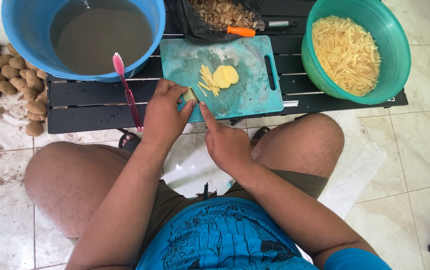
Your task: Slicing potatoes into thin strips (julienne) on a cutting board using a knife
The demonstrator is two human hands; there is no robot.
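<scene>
- Tiled floor, low black table [100, 100]: green bowl [390, 60] at upper right already heaped with potato sticks.
- I see my left hand [164, 116] pinching a potato piece [190, 94], my right hand [227, 142] closed, its grip hidden; unpeeled potatoes [5, 75] remain at far left.

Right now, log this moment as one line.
left hand: holds potato piece | right hand: fingertip on cutting board edge | on board: potato slices, potato sticks

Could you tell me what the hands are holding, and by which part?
The left hand pinches a small potato piece by its near end; the right hand holds nothing visible.
</scene>
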